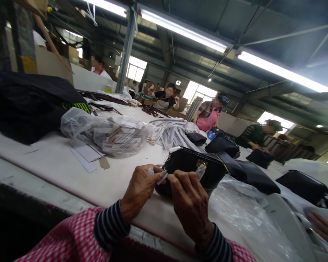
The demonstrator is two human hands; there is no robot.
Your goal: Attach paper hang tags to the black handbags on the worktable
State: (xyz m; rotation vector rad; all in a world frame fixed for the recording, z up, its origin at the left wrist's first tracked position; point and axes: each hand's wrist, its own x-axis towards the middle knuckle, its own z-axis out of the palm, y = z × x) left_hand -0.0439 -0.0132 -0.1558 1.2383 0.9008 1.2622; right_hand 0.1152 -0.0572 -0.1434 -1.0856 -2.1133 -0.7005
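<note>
A black handbag (pixel 192 160) with a gold-coloured clasp stands on the white table right in front of me. At the bag's left end, by a metal fitting, my left hand (pixel 139 189) pinches a small white wrapping strip (pixel 162 178) between thumb and fingers. My right hand (pixel 190 202) is closed over the front of the bag, its fingertips meeting the other end of that strip. A bit of clear film (pixel 200 171) sticks up at the clasp. The right thumb is hidden behind the hand.
A plastic-wrapped bundle (pixel 120 136) and flat card pieces (pixel 89 154) lie to the left, near a large black bag (pixel 30 105). Behind are white strips (pixel 171 133). More black bags (pixel 222 145) and clear plastic sheeting (pixel 243 211) lie right. Another person's hand (pixel 324 225) is at far right.
</note>
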